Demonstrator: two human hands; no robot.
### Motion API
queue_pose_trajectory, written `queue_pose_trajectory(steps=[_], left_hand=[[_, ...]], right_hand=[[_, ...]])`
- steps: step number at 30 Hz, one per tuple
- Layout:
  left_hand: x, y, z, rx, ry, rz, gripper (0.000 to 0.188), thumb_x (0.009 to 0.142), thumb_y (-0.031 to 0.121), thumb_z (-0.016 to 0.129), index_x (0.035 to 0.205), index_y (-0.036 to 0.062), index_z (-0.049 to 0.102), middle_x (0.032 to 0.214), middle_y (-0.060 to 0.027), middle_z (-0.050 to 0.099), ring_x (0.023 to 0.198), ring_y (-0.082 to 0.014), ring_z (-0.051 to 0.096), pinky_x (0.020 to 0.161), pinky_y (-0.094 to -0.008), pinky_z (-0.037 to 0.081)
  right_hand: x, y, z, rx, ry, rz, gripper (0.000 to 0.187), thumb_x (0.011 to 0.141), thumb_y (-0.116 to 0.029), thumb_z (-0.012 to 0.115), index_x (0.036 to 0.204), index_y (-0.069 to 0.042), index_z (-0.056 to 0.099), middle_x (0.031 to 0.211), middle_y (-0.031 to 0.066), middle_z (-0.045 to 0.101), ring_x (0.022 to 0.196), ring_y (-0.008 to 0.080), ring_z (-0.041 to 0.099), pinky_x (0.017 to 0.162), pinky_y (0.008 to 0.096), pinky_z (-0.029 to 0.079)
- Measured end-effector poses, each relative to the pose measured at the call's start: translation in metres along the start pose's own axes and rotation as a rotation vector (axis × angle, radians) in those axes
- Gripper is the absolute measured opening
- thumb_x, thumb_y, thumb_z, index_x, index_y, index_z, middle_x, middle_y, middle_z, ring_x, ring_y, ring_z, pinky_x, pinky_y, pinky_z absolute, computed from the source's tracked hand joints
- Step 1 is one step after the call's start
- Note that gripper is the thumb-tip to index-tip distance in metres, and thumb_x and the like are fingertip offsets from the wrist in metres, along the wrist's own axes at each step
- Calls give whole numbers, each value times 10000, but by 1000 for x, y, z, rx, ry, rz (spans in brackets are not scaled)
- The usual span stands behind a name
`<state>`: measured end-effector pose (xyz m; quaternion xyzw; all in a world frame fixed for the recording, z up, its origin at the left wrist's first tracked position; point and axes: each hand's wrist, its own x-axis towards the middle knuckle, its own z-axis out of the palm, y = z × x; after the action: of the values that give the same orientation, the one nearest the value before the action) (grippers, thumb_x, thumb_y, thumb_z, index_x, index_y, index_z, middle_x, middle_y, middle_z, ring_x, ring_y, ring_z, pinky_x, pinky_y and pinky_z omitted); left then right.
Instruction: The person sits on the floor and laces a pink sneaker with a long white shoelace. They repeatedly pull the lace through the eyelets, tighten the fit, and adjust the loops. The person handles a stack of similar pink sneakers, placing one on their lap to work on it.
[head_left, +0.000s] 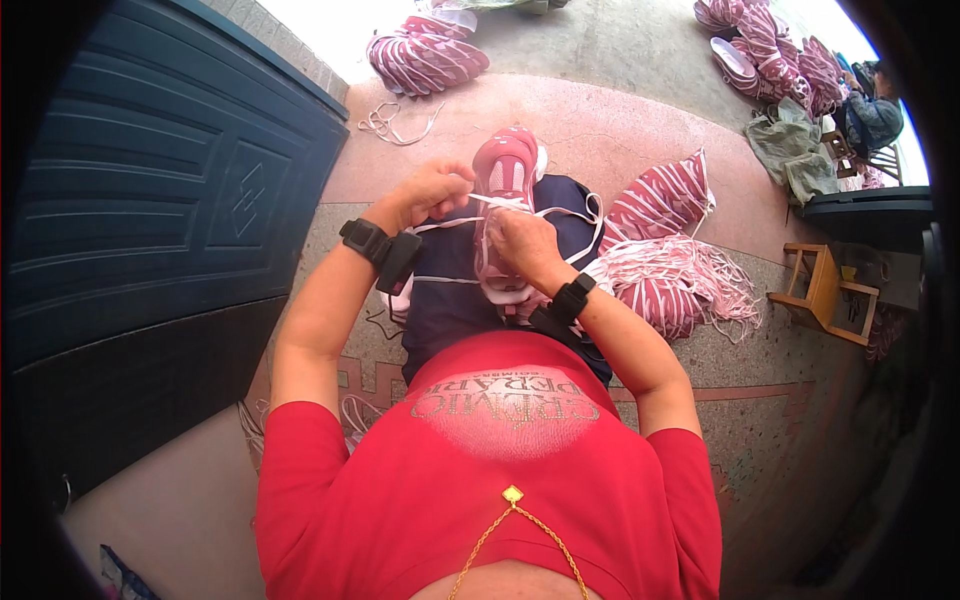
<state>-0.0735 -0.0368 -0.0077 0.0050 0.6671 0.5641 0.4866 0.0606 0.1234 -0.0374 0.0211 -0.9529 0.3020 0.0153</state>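
A pink shoe point(506, 152) with white parts rests on my dark-trousered lap, its toe pointing away from me. Fingers pinched, my left hand point(440, 190) is at the left side of the shoe and grips one end of a white shoelace point(500, 203). The lace runs taut across the shoe's tongue toward my right hand point(525, 243). That hand is closed over the lacing area, its fingertips partly hidden; it seems to hold the lace against the shoe. Other loose lengths of lace loop out to both sides over my legs.
Striped pink-and-white bundles point(660, 195) and a heap of pale laces point(685, 270) lie right of my legs. Another bundle point(428, 58) sits ahead, near loose laces point(395, 125). A dark blue door point(170, 160) stands left, a wooden stool point(822, 290) right. A person point(875, 112) sits far right.
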Motion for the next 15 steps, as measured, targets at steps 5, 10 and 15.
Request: queue_pose_trajectory(steps=[5, 10, 15], left_hand=[[-9, -14, -7, -97, 61, -69, 159, 849, 52, 579, 999, 59, 527, 607, -14, 555, 371, -53, 400, 316, -191, 266], [-9, -16, -9, -141, 41, -101, 140, 857, 59, 573, 989, 74, 529, 602, -9, 553, 354, -53, 385, 304, -190, 250], [4, -10, -3, -99, 1, -244, 134, 857, 70, 555, 987, 99, 537, 627, -10, 571, 362, -54, 383, 315, -208, 263]], right_hand=[[12, 0, 18, -262, -87, -104, 139, 802, -146, 566, 783, -25, 631, 766, 147, 652, 760, 280, 671, 617, 398, 526], [24, -6, -50, 257, -391, -346, 139, 827, -143, 559, 889, -49, 641, 731, 139, 619, 655, 293, 630, 603, 366, 514], [-30, 18, -340, 1798, 48, -359, 210, 925, -126, 442, 730, -98, 367, 643, -43, 251, 536, 98, 240, 522, 258, 267]])
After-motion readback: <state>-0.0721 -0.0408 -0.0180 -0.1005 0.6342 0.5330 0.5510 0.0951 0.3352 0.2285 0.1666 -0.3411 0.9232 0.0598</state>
